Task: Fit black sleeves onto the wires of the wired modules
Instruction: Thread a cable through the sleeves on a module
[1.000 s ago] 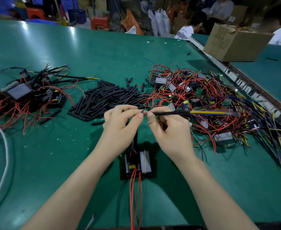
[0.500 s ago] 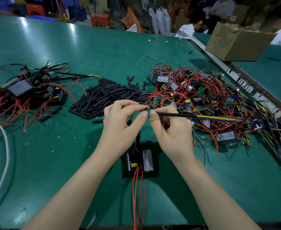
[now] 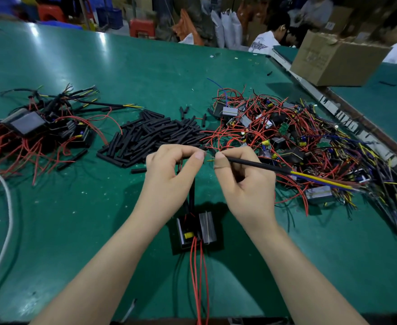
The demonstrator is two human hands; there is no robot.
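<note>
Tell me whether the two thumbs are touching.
Apart. The head view shows green table between the left hand's thumb tip and the right hand's thumb tip, with a yellow wire end poking into that gap.

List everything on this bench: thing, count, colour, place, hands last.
loose sleeves: many, black, centre pile
unsleeved modules: many, red, yellow and blue wires, right heap
finished modules: several, black-sleeved, left heap
module in work: one, black and silver, between the wrists
sleeved wire: one, black, yellow and blue wires trailing right
cardboard box: one, brown, far right
white cable: one, left edge
left hand: fingers pinching
right hand: fingers pinching sleeved wire
</note>
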